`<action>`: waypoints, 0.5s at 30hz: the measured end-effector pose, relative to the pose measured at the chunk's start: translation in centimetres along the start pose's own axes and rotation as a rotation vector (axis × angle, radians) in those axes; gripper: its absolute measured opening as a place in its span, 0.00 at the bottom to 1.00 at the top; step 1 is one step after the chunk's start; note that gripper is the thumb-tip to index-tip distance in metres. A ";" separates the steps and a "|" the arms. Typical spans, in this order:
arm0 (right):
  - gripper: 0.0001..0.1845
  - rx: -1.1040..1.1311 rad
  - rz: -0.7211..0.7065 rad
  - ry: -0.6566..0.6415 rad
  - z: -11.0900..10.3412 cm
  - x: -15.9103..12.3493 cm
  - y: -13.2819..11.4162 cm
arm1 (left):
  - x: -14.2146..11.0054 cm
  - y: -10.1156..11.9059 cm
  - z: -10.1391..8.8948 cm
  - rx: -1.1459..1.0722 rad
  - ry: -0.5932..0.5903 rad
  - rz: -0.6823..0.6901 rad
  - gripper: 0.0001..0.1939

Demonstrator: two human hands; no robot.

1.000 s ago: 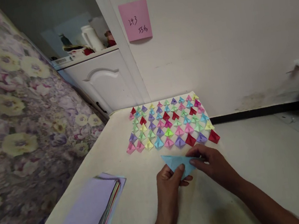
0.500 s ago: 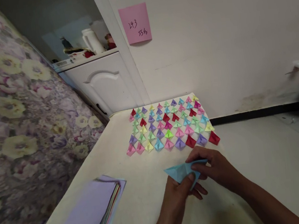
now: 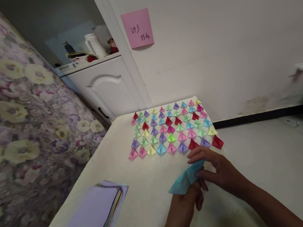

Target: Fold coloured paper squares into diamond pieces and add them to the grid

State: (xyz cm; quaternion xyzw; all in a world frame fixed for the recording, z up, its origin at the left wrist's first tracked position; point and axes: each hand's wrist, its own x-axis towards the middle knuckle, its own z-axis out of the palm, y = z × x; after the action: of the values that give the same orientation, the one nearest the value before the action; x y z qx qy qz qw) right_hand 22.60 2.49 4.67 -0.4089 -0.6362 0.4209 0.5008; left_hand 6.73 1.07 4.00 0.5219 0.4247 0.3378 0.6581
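A light-blue folded paper (image 3: pixel 185 180) is held above the near part of the table, one corner pointing left. My left hand (image 3: pixel 190 202) grips it from below, thumb and fingers closed on its lower edge. At its right end is my right hand (image 3: pixel 214 166), thumb against the paper and the index finger raised apart above it; whether it pinches the paper is hard to see. Beyond my hands, several rows of small folded paper shapes (image 3: pixel 171 148) in red, pink, purple, green, yellow and blue cover the table's far end.
A stack of coloured paper sheets (image 3: pixel 91 216), purple on top, lies on the left of the cream table (image 3: pixel 139 190). A floral curtain (image 3: pixel 32 145) hangs at the left. Behind are a white cabinet (image 3: pixel 105 84) and a wall with a pink note (image 3: pixel 137 29).
The blue paper has tilted, its right end now higher. My right index finger has lifted off its top edge, and my left hand has turned, its fingers curling underneath.
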 end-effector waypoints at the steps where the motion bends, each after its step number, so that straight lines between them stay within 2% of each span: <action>1: 0.13 -0.056 -0.042 0.030 0.0 0.0 -0.1 | 0.0 0.1 -0.1 0.042 0.037 -0.010 0.12; 8: 0.13 -0.168 -0.100 0.075 0.4 -0.3 -0.3 | 0.1 0.3 -0.5 0.173 0.177 0.034 0.10; 15: 0.14 -0.161 -0.062 0.051 0.5 -0.4 -0.6 | -0.3 1.1 0.0 0.139 0.093 0.058 0.16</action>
State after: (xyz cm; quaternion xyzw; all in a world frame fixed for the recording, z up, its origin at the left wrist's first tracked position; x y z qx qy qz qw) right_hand 22.09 1.83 5.05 -0.4386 -0.6675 0.3420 0.4952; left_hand 6.59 1.01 5.14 0.5621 0.4620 0.3502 0.5899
